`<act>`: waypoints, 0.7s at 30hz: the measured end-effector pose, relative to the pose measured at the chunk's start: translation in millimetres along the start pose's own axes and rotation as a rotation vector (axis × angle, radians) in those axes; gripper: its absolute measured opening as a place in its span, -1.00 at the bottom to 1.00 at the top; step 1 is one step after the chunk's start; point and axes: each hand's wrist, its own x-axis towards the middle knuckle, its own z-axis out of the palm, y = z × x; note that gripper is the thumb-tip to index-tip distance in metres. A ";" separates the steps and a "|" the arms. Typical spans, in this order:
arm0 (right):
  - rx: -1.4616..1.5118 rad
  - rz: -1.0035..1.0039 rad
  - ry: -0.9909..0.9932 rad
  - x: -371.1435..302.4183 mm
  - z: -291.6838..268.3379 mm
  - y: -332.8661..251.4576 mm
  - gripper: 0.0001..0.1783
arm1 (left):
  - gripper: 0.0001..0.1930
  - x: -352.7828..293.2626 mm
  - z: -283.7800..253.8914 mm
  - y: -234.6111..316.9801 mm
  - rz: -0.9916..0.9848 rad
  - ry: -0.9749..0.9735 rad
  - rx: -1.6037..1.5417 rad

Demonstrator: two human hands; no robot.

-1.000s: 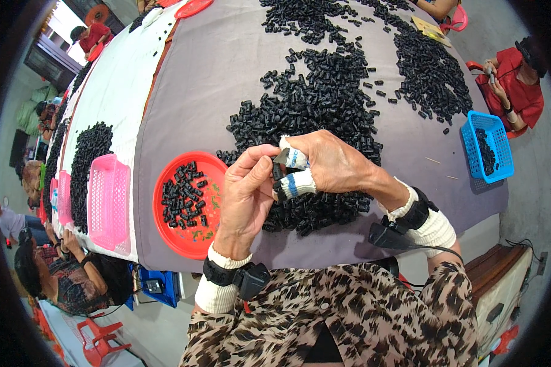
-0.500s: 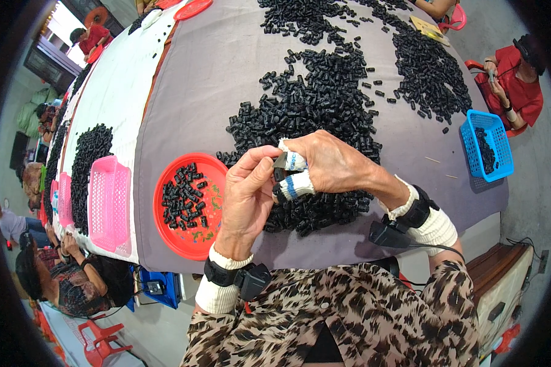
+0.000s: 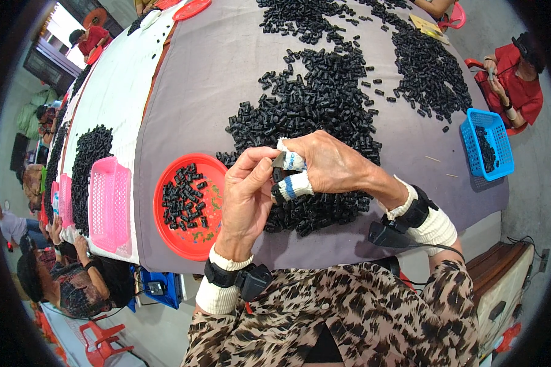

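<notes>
Near the table's [image 3: 214, 92] front edge, I have my left hand [image 3: 246, 196] and right hand [image 3: 324, 166] pinched together on one small black part [image 3: 280, 161]. Judging by the red plate [image 3: 165, 229], only a modest share is sorted; the big black heap [image 3: 318, 104] remains.

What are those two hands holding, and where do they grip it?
Both the left hand and right hand pinch one small black piece between their fingers; the exact gripped part is hidden.
</notes>
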 end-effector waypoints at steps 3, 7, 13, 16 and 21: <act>-0.007 -0.019 0.003 0.2 4.0 7.2 -0.59 | -0.84 0.6 0.1 -2.1 0.003 0.036 0.040; -0.076 0.003 -0.005 -1.1 5.5 7.0 -0.59 | -0.84 1.0 -5.4 -5.1 0.004 0.092 0.120; -0.020 -0.008 0.063 -3.8 2.7 4.5 -0.56 | -0.84 0.5 -4.9 -3.2 0.002 -0.015 -0.008; 0.014 0.021 0.046 -3.7 3.0 5.1 -0.56 | -0.84 -1.5 8.0 -1.2 0.022 0.073 0.039; 0.040 0.006 0.036 -4.4 2.7 4.7 -0.56 | -0.84 -1.8 5.9 -1.5 0.022 0.050 0.038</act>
